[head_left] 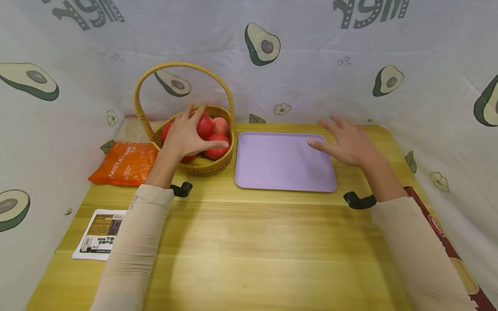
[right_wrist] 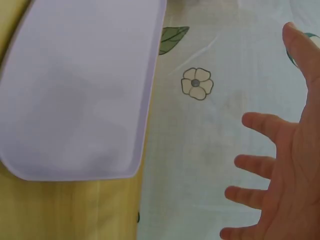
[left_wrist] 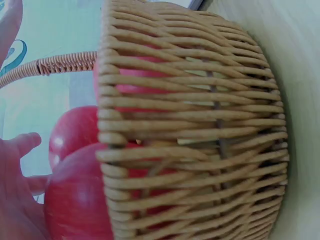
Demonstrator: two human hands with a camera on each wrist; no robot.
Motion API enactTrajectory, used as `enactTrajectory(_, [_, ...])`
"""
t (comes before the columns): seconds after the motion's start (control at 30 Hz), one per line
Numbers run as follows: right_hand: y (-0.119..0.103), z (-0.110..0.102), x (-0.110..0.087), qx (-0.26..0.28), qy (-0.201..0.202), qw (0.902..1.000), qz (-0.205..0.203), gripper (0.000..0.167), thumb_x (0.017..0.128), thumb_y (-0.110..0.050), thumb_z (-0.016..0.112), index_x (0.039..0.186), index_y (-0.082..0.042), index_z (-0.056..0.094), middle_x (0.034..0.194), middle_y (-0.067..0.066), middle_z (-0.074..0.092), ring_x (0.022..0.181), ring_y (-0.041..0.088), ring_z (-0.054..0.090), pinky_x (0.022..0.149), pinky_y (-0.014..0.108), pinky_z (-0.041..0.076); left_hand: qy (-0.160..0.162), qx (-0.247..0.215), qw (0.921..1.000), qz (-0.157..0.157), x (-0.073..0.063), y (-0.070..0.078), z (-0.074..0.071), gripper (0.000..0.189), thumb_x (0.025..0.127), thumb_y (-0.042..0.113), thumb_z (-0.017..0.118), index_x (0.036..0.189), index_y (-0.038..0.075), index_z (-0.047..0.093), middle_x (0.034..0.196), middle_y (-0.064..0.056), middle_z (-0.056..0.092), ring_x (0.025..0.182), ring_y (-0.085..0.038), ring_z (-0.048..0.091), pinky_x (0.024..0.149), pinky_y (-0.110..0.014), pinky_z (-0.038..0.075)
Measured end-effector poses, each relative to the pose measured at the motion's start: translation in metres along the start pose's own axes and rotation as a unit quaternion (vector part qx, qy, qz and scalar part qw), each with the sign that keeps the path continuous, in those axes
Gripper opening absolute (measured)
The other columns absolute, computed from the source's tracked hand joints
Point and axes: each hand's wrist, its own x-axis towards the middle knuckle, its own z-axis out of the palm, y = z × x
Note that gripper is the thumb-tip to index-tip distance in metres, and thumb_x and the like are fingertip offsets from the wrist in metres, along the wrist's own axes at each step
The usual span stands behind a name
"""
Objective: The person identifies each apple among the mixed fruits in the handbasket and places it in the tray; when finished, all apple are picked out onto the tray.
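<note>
A wicker basket (head_left: 213,167) with a tall arched handle stands at the table's back left. Several red, apple-like fruits (head_left: 216,147) fill it, along with a paler pink one (head_left: 221,126) and something yellow below. Over the basket, my left hand (head_left: 183,136) spreads its fingers above the fruit. In the left wrist view, its fingers appear right beside a red fruit (left_wrist: 77,195), behind the woven wall. To the right lies a flat lilac tray (head_left: 284,162) with nothing on it. My right hand (head_left: 348,144) hovers by the tray's right end, fingers apart, holding nothing.
An orange pasta bag (head_left: 130,162) lies left of the basket, and a white-edged printed packet (head_left: 102,233) sits nearer, partly behind the left sleeve. Along the right table edge runs a dark red package (head_left: 432,220). Avocado-print sheeting (head_left: 311,86) encloses the wooden table (head_left: 249,259).
</note>
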Motion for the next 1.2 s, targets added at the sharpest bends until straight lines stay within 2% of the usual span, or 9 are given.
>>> enactTrajectory(0.13, [0.0,0.009,-0.009,0.023,0.007,0.9997,-0.007,0.087,0.096,-0.072,0.046,0.163,-0.017,0.031,0.168,0.025,0.022,0.15,0.055,0.024,0.114,0.078,0.021,0.014,-0.028,0.9995,-0.002,-0.001,-0.004,0.002,0.13,0.061,0.093,0.068,0.166,0.035,0.017,0.171,-0.009,0.019,0.151,-0.044,0.031,0.115,-0.073,0.03])
enactTrajectory(0.37, [0.001,0.024,-0.02,0.064,-0.004,0.998,-0.006,0.083,0.098,-0.068,0.049,0.163,-0.018,0.032,0.168,0.023,0.024,0.153,0.05,0.021,0.116,0.076,0.021,0.011,-0.059,0.998,-0.022,0.004,-0.009,0.001,0.125,0.063,0.088,0.072,0.165,0.034,0.022,0.17,-0.006,0.026,0.149,-0.039,0.035,0.115,-0.069,0.034])
enactTrajectory(0.53, [0.004,0.035,-0.024,0.078,-0.011,0.9969,0.001,0.082,0.099,-0.067,0.048,0.163,-0.019,0.031,0.168,0.024,0.023,0.153,0.05,0.02,0.117,0.076,0.019,0.006,-0.065,0.9973,-0.033,0.008,-0.012,0.001,0.122,0.066,0.086,0.072,0.164,0.03,0.026,0.167,-0.008,0.033,0.147,-0.037,0.038,0.115,-0.066,0.037])
enactTrajectory(0.77, [0.011,0.052,-0.028,0.092,-0.021,0.9955,0.007,0.081,0.1,-0.066,0.048,0.161,-0.015,0.035,0.166,0.027,0.025,0.152,0.051,0.022,0.117,0.076,0.02,0.0,-0.077,0.9963,-0.038,0.012,-0.021,0.0,0.108,0.077,0.073,0.072,0.163,0.025,0.029,0.156,-0.012,0.046,0.141,-0.037,0.045,0.115,-0.061,0.04])
enactTrajectory(1.0, [0.023,0.073,-0.034,0.105,-0.015,0.9942,0.019,0.08,0.1,-0.065,0.048,0.162,-0.016,0.034,0.165,0.028,0.026,0.15,0.052,0.027,0.115,0.077,0.024,-0.008,-0.072,0.9969,-0.029,0.015,-0.025,0.0,0.094,0.085,0.055,0.072,0.161,0.018,0.032,0.154,-0.015,0.049,0.139,-0.039,0.045,0.115,-0.062,0.04])
enactTrajectory(1.2, [0.031,0.089,-0.04,0.123,-0.002,0.9917,0.036,0.078,0.1,-0.06,0.052,0.16,-0.012,0.037,0.164,0.03,0.026,0.149,0.055,0.027,0.115,0.077,0.024,-0.02,-0.065,0.9974,-0.023,0.016,-0.027,0.002,0.093,0.088,0.055,0.069,0.163,0.017,0.028,0.156,-0.016,0.047,0.14,-0.042,0.045,0.116,-0.063,0.038])
